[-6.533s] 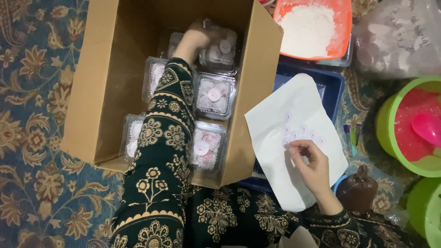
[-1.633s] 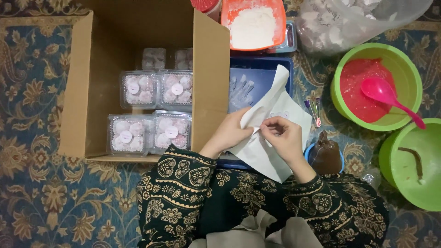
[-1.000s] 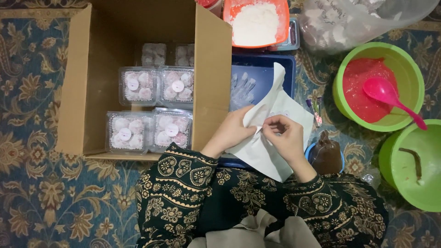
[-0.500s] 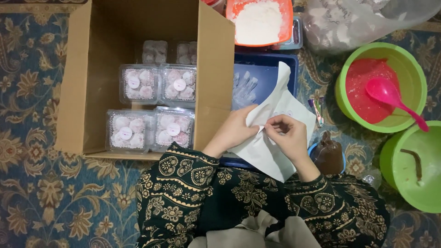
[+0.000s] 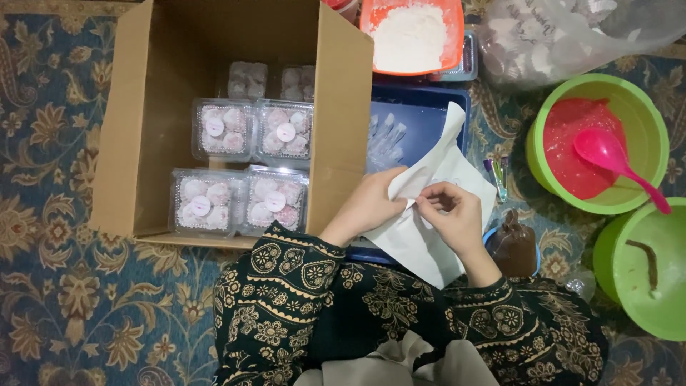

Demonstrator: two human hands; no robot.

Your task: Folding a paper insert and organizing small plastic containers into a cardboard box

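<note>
Both hands are on the white sticker sheet (image 5: 429, 214) over the blue tray's (image 5: 421, 118) front edge: left hand (image 5: 371, 207) grips it, right hand (image 5: 450, 214) fingertips pinch together, peeling a label. Lifting it cleanly looks like the tricky bit.

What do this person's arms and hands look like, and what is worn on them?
Both arms wear long dark sleeves patterned with cream flowers and paisley, trimmed with a patterned band at the cuff. The left hand and right hand are bare: no gloves, and no rings or watch that I can see.
</note>
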